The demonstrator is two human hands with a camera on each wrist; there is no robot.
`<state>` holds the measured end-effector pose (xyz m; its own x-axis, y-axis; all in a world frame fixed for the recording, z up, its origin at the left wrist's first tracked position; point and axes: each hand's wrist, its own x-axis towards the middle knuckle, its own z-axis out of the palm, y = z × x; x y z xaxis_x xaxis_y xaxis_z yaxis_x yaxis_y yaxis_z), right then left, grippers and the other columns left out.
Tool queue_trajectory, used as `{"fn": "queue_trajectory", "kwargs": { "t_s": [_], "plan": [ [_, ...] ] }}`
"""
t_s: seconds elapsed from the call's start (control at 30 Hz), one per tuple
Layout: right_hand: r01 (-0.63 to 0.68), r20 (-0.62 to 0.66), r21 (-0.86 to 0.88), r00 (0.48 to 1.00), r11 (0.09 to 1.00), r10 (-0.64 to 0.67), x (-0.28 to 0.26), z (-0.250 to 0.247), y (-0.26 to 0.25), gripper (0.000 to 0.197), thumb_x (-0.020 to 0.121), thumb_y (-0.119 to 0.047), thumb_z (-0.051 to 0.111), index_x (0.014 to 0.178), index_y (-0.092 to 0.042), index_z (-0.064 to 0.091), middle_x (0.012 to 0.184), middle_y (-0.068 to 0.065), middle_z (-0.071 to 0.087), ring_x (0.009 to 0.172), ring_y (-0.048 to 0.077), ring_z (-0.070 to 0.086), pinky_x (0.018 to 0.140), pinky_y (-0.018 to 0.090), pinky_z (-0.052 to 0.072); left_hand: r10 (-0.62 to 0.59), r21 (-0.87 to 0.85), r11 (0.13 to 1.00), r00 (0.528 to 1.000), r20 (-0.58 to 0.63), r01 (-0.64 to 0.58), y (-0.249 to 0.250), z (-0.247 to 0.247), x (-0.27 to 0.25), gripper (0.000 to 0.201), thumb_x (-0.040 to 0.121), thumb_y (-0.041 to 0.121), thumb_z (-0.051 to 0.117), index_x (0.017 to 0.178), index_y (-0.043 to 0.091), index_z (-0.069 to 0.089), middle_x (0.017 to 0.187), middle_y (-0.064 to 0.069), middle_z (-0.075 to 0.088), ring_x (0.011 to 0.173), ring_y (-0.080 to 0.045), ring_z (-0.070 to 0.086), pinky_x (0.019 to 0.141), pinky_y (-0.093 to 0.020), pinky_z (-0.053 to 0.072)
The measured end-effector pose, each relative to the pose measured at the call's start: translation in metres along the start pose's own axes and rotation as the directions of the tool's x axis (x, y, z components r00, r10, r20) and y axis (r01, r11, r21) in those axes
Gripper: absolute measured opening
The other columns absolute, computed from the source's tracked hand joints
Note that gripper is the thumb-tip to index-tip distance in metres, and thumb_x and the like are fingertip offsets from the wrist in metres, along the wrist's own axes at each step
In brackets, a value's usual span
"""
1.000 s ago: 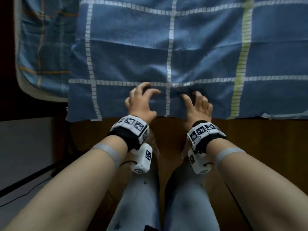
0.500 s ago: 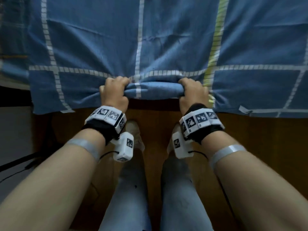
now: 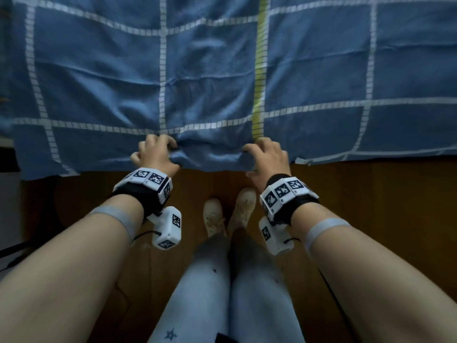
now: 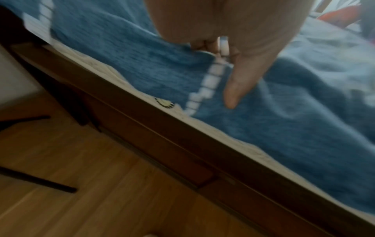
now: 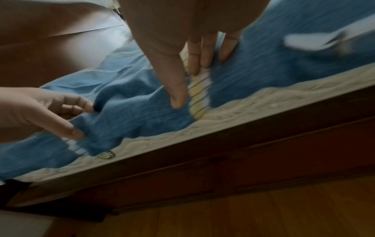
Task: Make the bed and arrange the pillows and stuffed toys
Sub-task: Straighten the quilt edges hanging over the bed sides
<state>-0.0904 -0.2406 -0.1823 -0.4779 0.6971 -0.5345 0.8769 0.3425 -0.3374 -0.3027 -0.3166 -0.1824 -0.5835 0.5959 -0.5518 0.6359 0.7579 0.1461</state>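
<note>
dim room; wooden plank floor (image 3: pixel 371 219), dark wooden bed frame (image 4: pixel 182 144), black tripod legs (image 4: pixel 40 181).

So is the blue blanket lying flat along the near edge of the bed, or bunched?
Bunched between the hands: the blue blanket puckers where the left hand and right hand grip its edge; further in it lies spread.

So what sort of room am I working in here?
Most likely a bedroom: a blue checked blanket spread over a quilted mattress on a dark wooden bed frame, with wood flooring underfoot.
</note>
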Motion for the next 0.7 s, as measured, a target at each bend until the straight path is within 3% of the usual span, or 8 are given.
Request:
{"fn": "queue_trajectory", "kwargs": {
  "t_s": [0.2,0.3,0.4,0.47,0.57,0.63,0.7],
  "plan": [
    [-0.164,-0.062,-0.020,0.985,0.986,0.163,-0.024,-0.024,0.066,0.078,0.077,-0.020,0.072,0.140,-0.034,0.029,0.151,0.003,0.013,0.142,0.025,0.010,0.115,0.040,0.015,0.236,-0.219,0.948,0.972,-0.002,-0.230,0.078,0.020,-0.034,0.067,0.070,0.014,0.073,0.128,0.032,0.045,0.138,-0.001,0.038,0.129,-0.026,0.035,0.106,-0.043,0.029],
    [-0.203,-0.094,0.006,0.975,0.979,0.202,-0.024,-0.031,0.095,0.086,0.075,-0.020,0.075,0.142,-0.037,0.024,0.154,0.002,0.005,0.144,0.025,0.004,0.117,0.041,0.012,0.421,-0.215,0.890,0.905,0.053,-0.402,0.122,0.034,-0.044,0.078,0.068,0.015,0.076,0.135,0.036,0.041,0.147,0.011,0.037,0.137,-0.018,0.030,0.108,-0.043,0.026],
    [-0.205,-0.070,-0.023,0.977,0.979,0.203,-0.018,-0.036,0.124,0.097,0.073,-0.022,0.077,0.145,-0.040,0.015,0.156,0.003,-0.002,0.145,0.025,-0.003,0.118,0.043,0.005,0.527,-0.111,0.850,0.824,0.210,-0.515,0.160,0.052,-0.048,0.089,0.068,0.018,0.080,0.141,0.038,0.032,0.155,0.016,0.021,0.144,-0.015,0.018,0.112,-0.045,0.023],
    [-0.189,-0.016,-0.088,0.982,0.978,0.188,-0.011,-0.039,0.144,0.106,0.071,-0.022,0.078,0.146,-0.041,0.006,0.156,0.004,-0.008,0.146,0.025,-0.009,0.118,0.046,0.000,0.479,-0.054,0.875,0.844,0.240,-0.481,0.180,0.067,-0.048,0.094,0.067,0.022,0.080,0.143,0.041,0.027,0.157,0.017,0.014,0.145,-0.017,0.012,0.113,-0.047,0.021],
    [-0.130,-0.015,-0.166,0.991,0.977,0.129,-0.002,-0.047,0.174,0.112,0.069,-0.007,0.072,0.145,-0.044,-0.001,0.156,0.004,-0.017,0.145,0.025,-0.018,0.117,0.049,-0.008,0.343,0.003,0.936,0.913,0.220,-0.353,0.200,0.090,-0.049,0.105,0.065,0.025,0.082,0.145,0.044,0.016,0.158,0.018,0.006,0.146,-0.019,0.007,0.113,-0.047,0.018],
    [-0.111,-0.050,-0.202,0.993,0.973,0.103,0.005,-0.053,0.188,0.111,0.070,0.002,0.064,0.145,-0.045,-0.003,0.156,0.004,-0.018,0.145,0.025,-0.017,0.115,0.050,-0.011,0.282,0.082,0.951,0.945,0.164,-0.298,0.209,0.104,-0.050,0.108,0.067,0.019,0.079,0.146,0.045,0.010,0.158,0.016,0.001,0.146,-0.021,0.005,0.114,-0.046,0.016],
    [-0.116,-0.072,-0.218,0.992,0.969,0.103,0.012,-0.061,0.198,0.105,0.072,0.004,0.059,0.145,-0.043,0.003,0.157,0.006,-0.009,0.145,0.025,-0.009,0.116,0.050,-0.006,0.248,0.124,0.960,0.968,0.046,-0.252,0.216,0.113,-0.051,0.098,0.071,0.007,0.070,0.144,0.045,0.015,0.157,0.012,0.006,0.143,-0.025,0.009,0.113,-0.047,0.016]
  ]
}}
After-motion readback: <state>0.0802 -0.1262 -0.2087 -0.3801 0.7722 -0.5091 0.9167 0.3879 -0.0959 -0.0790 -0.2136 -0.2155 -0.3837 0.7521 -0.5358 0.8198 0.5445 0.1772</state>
